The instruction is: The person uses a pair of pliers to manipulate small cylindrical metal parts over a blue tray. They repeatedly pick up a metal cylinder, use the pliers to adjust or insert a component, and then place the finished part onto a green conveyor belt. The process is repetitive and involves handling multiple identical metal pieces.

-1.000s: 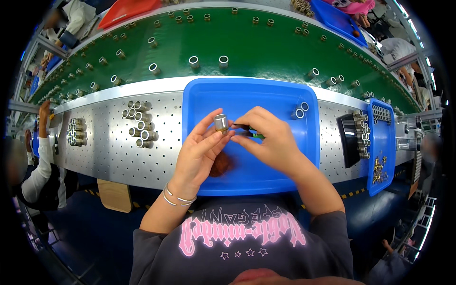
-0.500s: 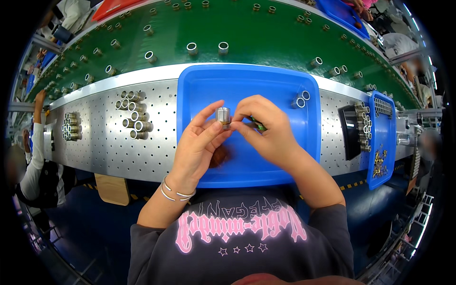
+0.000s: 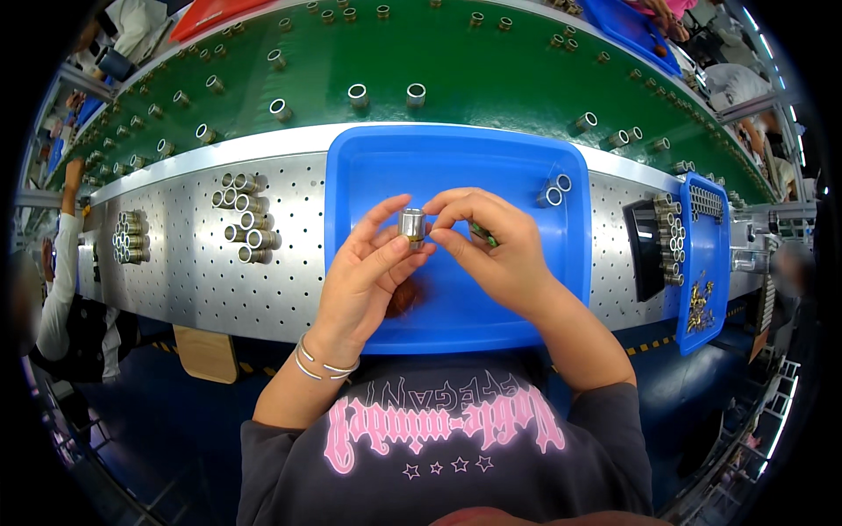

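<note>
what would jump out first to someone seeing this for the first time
Probably the big blue tray in the middle, over which the left hand holds a shiny metal cylinder and the right hand grips a mostly hidden green item. Beyond it, a bright green surface curves across the view, dotted with similar metal cylinders.

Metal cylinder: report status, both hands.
Left hand gripping metal cylinder over blue tray. Right hand close beside, holding green item. Two metal sleeves in tray, clear of hands.
</note>
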The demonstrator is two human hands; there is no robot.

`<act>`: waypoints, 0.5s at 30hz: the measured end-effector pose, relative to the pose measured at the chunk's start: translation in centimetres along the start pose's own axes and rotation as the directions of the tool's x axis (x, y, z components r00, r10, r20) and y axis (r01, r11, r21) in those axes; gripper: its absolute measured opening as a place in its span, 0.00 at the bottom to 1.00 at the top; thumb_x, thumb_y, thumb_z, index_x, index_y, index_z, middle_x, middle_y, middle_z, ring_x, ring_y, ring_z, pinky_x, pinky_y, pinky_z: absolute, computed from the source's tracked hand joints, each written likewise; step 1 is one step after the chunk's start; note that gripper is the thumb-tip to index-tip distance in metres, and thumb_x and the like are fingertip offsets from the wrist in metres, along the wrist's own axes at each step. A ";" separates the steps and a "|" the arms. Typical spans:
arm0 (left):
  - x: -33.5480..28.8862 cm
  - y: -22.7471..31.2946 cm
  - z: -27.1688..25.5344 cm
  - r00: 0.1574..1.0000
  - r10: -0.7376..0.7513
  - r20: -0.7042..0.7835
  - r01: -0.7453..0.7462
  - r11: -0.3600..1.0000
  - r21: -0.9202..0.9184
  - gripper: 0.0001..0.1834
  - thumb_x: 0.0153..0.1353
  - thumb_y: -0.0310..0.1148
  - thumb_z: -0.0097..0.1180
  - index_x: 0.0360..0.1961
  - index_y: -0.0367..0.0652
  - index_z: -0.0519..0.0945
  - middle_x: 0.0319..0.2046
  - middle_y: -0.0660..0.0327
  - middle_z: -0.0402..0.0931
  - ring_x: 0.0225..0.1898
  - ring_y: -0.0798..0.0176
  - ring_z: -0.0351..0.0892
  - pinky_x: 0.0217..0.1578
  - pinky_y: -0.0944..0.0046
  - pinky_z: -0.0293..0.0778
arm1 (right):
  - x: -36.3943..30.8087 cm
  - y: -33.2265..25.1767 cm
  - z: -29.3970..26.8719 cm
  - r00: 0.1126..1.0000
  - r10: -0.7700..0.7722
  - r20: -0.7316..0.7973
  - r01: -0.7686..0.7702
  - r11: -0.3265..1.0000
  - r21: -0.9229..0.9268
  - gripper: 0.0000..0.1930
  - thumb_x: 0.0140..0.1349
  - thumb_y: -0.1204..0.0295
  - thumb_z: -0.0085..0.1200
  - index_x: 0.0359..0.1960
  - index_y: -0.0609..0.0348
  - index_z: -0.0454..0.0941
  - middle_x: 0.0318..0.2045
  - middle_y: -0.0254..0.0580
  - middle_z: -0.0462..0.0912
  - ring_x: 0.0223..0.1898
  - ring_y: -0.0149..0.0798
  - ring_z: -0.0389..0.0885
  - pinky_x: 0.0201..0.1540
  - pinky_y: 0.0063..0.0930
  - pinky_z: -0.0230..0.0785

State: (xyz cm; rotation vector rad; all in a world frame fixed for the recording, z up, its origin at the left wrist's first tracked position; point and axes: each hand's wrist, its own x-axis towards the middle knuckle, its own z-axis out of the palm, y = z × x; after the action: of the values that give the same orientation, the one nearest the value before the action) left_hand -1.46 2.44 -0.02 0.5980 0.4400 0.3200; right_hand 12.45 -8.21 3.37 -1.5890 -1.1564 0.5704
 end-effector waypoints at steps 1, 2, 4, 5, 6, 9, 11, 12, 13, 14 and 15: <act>-0.1 0.0 -0.1 1.000 -0.012 -0.012 0.012 1.000 -0.005 0.24 0.59 0.26 0.52 0.57 0.36 0.63 0.44 0.53 0.74 0.44 0.61 0.77 0.47 0.67 0.73 | 0.0 0.0 0.0 1.000 0.011 0.009 -0.011 1.000 0.008 0.06 0.50 0.82 0.55 0.31 0.65 0.73 0.36 0.44 0.79 0.35 0.39 0.79 0.36 0.26 0.72; -0.2 0.0 -0.1 1.000 -0.022 -0.016 0.022 1.000 -0.009 0.24 0.59 0.26 0.52 0.57 0.36 0.63 0.44 0.53 0.73 0.45 0.61 0.77 0.47 0.67 0.73 | 0.0 0.2 0.0 0.999 -0.032 -0.006 0.032 0.999 0.002 0.06 0.50 0.82 0.56 0.30 0.64 0.73 0.35 0.43 0.79 0.35 0.39 0.79 0.36 0.26 0.72; 0.0 0.0 0.1 1.000 -0.022 -0.011 0.021 1.000 -0.005 0.25 0.58 0.25 0.53 0.57 0.36 0.63 0.45 0.52 0.73 0.45 0.60 0.76 0.48 0.66 0.73 | 0.0 0.8 0.3 0.992 -0.118 -0.033 0.118 0.993 -0.012 0.07 0.49 0.82 0.56 0.30 0.64 0.73 0.35 0.43 0.79 0.35 0.39 0.79 0.36 0.26 0.72; -0.1 0.0 0.1 1.000 -0.012 -0.009 0.012 1.000 0.003 0.25 0.58 0.25 0.53 0.57 0.37 0.63 0.45 0.52 0.73 0.45 0.60 0.76 0.49 0.66 0.72 | 0.0 0.9 0.4 0.992 -0.120 -0.036 0.120 0.993 -0.009 0.07 0.48 0.82 0.56 0.30 0.64 0.73 0.35 0.43 0.79 0.35 0.40 0.79 0.36 0.26 0.72; -0.1 -0.1 0.1 1.000 -0.003 -0.006 0.003 1.000 0.010 0.25 0.58 0.24 0.53 0.57 0.37 0.63 0.45 0.52 0.73 0.45 0.60 0.76 0.49 0.65 0.72 | 0.0 0.9 0.4 0.992 -0.122 -0.040 0.122 0.993 -0.007 0.07 0.48 0.82 0.57 0.30 0.64 0.73 0.35 0.43 0.78 0.35 0.40 0.79 0.36 0.27 0.73; -0.1 -0.2 0.4 0.999 0.035 0.010 -0.036 0.997 0.065 0.25 0.57 0.22 0.53 0.57 0.37 0.63 0.46 0.52 0.73 0.45 0.62 0.76 0.49 0.66 0.72 | -0.1 0.8 0.5 0.989 -0.144 -0.044 0.142 0.989 -0.035 0.08 0.47 0.82 0.57 0.29 0.63 0.73 0.35 0.44 0.78 0.35 0.41 0.79 0.36 0.27 0.73; -0.2 -0.2 0.4 0.999 0.035 0.010 -0.036 0.995 0.097 0.26 0.57 0.21 0.53 0.57 0.36 0.62 0.46 0.52 0.73 0.45 0.63 0.76 0.49 0.67 0.71 | -0.1 0.8 0.6 0.985 -0.166 -0.047 0.163 0.984 -0.066 0.08 0.47 0.82 0.57 0.29 0.63 0.73 0.35 0.44 0.78 0.35 0.42 0.79 0.35 0.28 0.72; -0.2 -0.2 0.4 0.999 0.034 0.011 -0.035 0.993 0.113 0.27 0.57 0.21 0.53 0.58 0.36 0.62 0.46 0.53 0.72 0.46 0.63 0.75 0.49 0.67 0.71 | -0.1 0.9 0.6 0.983 -0.178 -0.048 0.174 0.981 -0.083 0.08 0.47 0.82 0.57 0.29 0.62 0.73 0.35 0.44 0.78 0.35 0.42 0.79 0.35 0.28 0.72; -0.2 -0.2 0.4 0.999 0.038 0.005 -0.038 0.992 0.120 0.28 0.57 0.21 0.53 0.59 0.37 0.61 0.46 0.53 0.72 0.45 0.64 0.75 0.48 0.67 0.71 | -0.1 0.9 0.6 0.980 -0.190 -0.049 0.185 0.978 -0.099 0.08 0.47 0.82 0.57 0.29 0.62 0.73 0.35 0.44 0.78 0.35 0.42 0.79 0.35 0.28 0.72; -0.2 -0.1 0.6 0.999 0.042 0.001 -0.042 0.991 0.127 0.29 0.57 0.21 0.53 0.60 0.37 0.59 0.46 0.53 0.72 0.45 0.64 0.75 0.48 0.67 0.71 | -0.1 1.0 0.7 0.980 -0.194 -0.050 0.188 0.976 -0.109 0.08 0.47 0.82 0.57 0.29 0.62 0.73 0.35 0.44 0.78 0.34 0.42 0.79 0.34 0.28 0.72; -0.2 -0.1 0.6 0.999 0.046 -0.002 -0.046 0.990 0.135 0.30 0.57 0.21 0.53 0.61 0.38 0.58 0.46 0.53 0.72 0.45 0.64 0.75 0.48 0.67 0.71 | -0.1 1.0 0.7 0.979 -0.197 -0.051 0.190 0.974 -0.119 0.08 0.47 0.81 0.57 0.29 0.61 0.73 0.35 0.43 0.78 0.34 0.42 0.79 0.33 0.28 0.72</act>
State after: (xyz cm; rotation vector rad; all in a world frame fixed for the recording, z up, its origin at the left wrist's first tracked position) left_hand -1.29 2.02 0.44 0.7400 0.4558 0.3377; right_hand 12.21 -8.00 2.18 -1.5563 -1.2986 0.3296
